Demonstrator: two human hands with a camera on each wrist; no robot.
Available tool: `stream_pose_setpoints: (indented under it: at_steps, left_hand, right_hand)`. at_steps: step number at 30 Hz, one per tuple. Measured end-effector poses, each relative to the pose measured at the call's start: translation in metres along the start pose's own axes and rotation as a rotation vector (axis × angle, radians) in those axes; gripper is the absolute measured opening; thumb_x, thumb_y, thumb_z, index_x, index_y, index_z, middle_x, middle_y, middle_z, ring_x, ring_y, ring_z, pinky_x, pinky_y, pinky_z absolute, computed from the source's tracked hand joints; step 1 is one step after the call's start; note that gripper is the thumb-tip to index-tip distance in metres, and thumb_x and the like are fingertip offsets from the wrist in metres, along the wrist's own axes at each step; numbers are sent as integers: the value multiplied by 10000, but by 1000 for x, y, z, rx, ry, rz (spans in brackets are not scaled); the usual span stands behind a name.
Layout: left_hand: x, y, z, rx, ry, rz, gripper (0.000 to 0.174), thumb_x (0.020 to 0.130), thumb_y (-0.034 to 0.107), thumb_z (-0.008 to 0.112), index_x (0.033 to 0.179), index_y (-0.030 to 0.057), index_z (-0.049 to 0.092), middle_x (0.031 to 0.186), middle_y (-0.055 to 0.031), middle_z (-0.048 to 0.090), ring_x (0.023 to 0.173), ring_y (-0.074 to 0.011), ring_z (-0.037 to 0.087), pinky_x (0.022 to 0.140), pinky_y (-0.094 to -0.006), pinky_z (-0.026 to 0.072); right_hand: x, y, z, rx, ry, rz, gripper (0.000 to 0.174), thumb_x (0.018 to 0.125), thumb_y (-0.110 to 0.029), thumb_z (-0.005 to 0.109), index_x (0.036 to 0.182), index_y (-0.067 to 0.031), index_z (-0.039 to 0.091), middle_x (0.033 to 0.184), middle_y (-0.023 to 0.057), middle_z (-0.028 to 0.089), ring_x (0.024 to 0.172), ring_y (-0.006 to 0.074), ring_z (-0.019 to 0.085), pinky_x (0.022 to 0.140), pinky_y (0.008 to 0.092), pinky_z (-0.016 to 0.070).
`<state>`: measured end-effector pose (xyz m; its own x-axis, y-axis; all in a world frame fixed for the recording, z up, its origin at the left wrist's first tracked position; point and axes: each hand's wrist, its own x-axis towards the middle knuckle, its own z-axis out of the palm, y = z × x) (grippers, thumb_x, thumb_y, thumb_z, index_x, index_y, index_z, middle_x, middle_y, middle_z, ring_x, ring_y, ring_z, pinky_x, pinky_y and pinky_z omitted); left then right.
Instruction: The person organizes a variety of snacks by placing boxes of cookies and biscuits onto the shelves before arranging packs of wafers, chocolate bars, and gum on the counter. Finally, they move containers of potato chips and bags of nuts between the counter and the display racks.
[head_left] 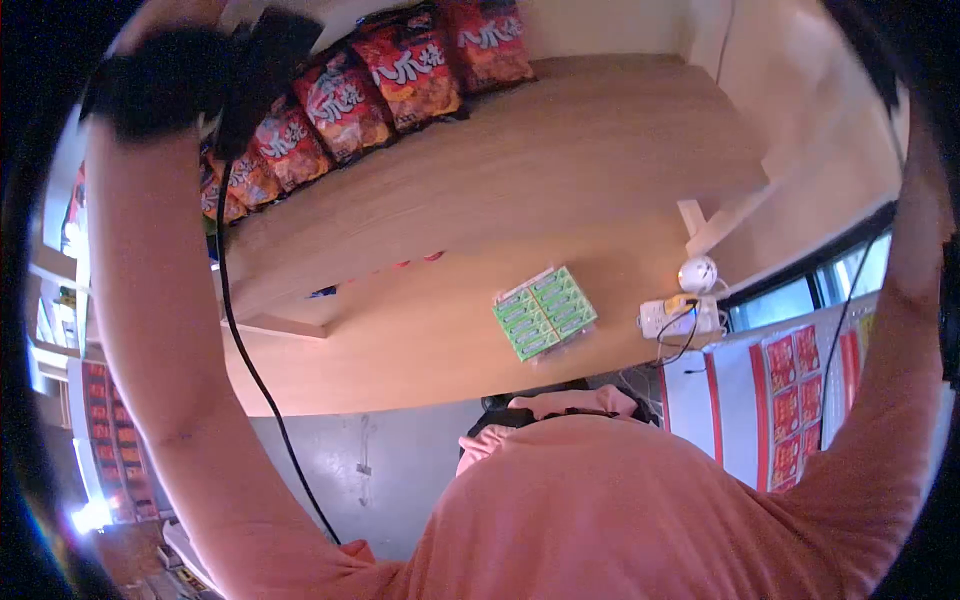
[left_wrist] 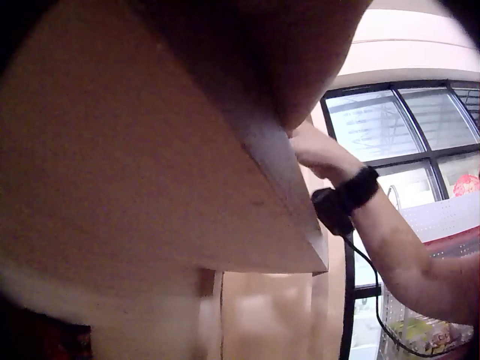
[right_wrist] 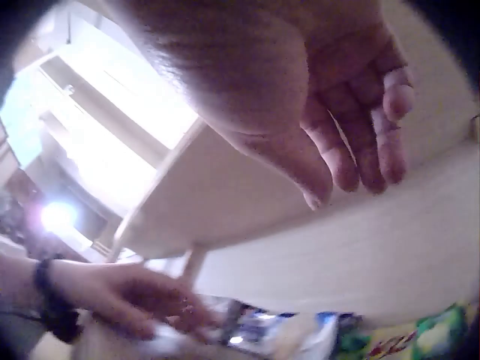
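Observation:
My right hand [right_wrist: 352, 105] is raised under a pale board [right_wrist: 210, 187] in the right wrist view. Its fingers are extended, slightly bent and hold nothing. Lower in that view, my left hand [right_wrist: 142, 296], with a black wristband, reaches over shiny snack packages [right_wrist: 285, 330] with its fingers loosely bent; it is blurred. In the left wrist view my left hand [left_wrist: 315, 52] is a dark shape close to the lens. Beyond the shelf edge, my right hand [left_wrist: 322, 154] appears beside the board. The head view shows both arms raised, the hands mostly outside it.
Red snack bags [head_left: 410, 65] line the upper shelf [head_left: 560, 130]. On the lower wooden surface [head_left: 400, 350] lie a banded block of green-and-white boxes [head_left: 545, 312], a power strip [head_left: 680, 317] and a round white device [head_left: 697, 273]. A black cable [head_left: 250, 360] hangs along my left arm.

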<state>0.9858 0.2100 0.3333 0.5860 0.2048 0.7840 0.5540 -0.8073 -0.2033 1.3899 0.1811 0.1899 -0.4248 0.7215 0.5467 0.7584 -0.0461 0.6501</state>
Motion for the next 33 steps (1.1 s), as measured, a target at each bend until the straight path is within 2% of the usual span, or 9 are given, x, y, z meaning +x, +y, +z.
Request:
stream_pose_setpoints:
  at_steps: [3, 4, 5, 7, 9, 14, 23, 26, 33]
  left_hand:
    - [-57, 23, -21, 213, -86, 335, 477, 813, 390, 649, 1070, -8, 596, 1015, -189, 634, 901, -272, 621, 846, -355, 478]
    - [-83, 28, -24, 551, -232, 570, 331, 810, 328, 647, 930, 19, 667, 916, -197, 659, 814, -282, 642, 739, -325, 503]
    - [-107, 46, -20, 543, -225, 565, 331, 810, 328, 647, 930, 19, 667, 916, -197, 659, 814, -282, 642, 739, -325, 503]
    - [-166, 91, 3, 77, -166, 164, 258, 738, 186, 709, 955, 60, 654, 961, -120, 652, 868, -268, 615, 742, -329, 492]
    - [-223, 112, 37, -280, -301, -178, 315, 712, 131, 739, 996, 59, 623, 1011, -89, 631, 930, -272, 597, 751, -363, 483]
    - [-424, 128, 151, -707, -446, -1250, 498, 771, 242, 739, 1166, 20, 532, 1140, -134, 568, 973, -240, 603, 778, -338, 491]
    - [-423, 183, 188, -1144, -730, -1679, 610, 860, 460, 592, 1199, -33, 472, 946, -137, 643, 851, -188, 624, 707, -328, 511]
    - [-422, 181, 190, -1159, -823, -1716, 755, 856, 539, 567, 1319, -6, 328, 1162, -147, 571, 1016, -228, 589, 764, -396, 508]
    - [-504, 156, 161, -1428, -235, -1913, 345, 960, 217, 501, 1223, -2, 460, 1137, -114, 587, 1014, -216, 599, 855, -380, 528]
  right_hand:
    - [5, -80, -147, -152, 236, -27, 210, 664, -190, 778, 803, -67, 680, 721, 88, 624, 636, 227, 596, 576, 323, 480]
    - [6, -129, -170, 784, 239, 207, 180, 671, -145, 769, 799, -82, 658, 760, 96, 606, 683, 268, 588, 617, 333, 476]
    - [-13, -147, -140, 825, 474, -114, 136, 783, -204, 674, 827, -86, 622, 805, 74, 599, 790, 233, 597, 696, 337, 488]
    - [-51, -209, -93, 1063, 297, -71, 130, 691, -78, 726, 712, -38, 605, 793, 95, 602, 757, 259, 597, 615, 372, 457]
    - [-102, -264, -43, 1351, -415, 202, 211, 804, -242, 655, 853, -36, 640, 893, 136, 626, 876, 300, 614, 691, 390, 498]
    - [-197, -382, 41, 1333, -533, 573, 527, 812, -387, 654, 1133, 21, 561, 1155, 235, 570, 986, 363, 598, 806, 420, 493]
    - [-162, -412, -2, 1345, -889, 624, 752, 805, -450, 641, 1281, 72, 382, 1195, 273, 532, 1030, 419, 565, 844, 470, 480]
    - [-158, -403, -21, 1303, -907, 565, 620, 809, -370, 651, 1228, 38, 446, 1138, 265, 555, 983, 413, 578, 832, 455, 467]
    - [-194, -423, 4, 1397, -479, 418, 473, 804, -244, 662, 1164, 15, 499, 1064, 234, 588, 1033, 391, 543, 893, 434, 441]
